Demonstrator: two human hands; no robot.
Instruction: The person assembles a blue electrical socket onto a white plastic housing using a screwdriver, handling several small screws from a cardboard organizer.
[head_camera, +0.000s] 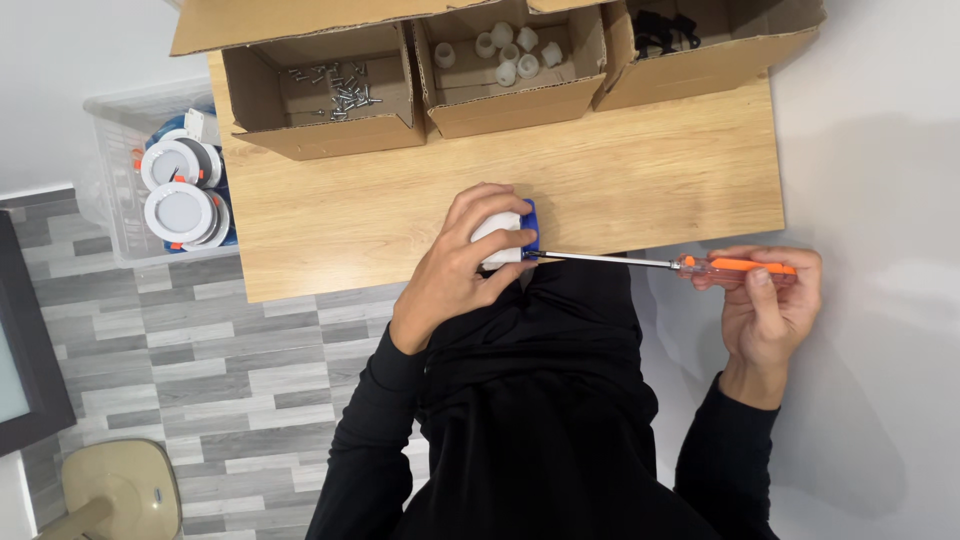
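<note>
Orange-handled screwdriver (700, 264) meets a white and blue part (505, 240).
Light wood-grain table (620, 170), brown cardboard boxes (320, 95) upper frame, grey plank-pattern floor (200, 370) lower left, black sleeves.

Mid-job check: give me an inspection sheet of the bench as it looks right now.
Surface: wooden table, bare in front of the boxes.
Job's things: white and blue part; orange-handled screwdriver, tip at the part.
Clutter: box of screws, box of white fittings, box of black parts.
Grippers: left hand grips the part; right hand holds the screwdriver handle.
Cables: nothing seen.
Surroundings: clear bin of round white lamps, grey plank floor, beige stool.
</note>
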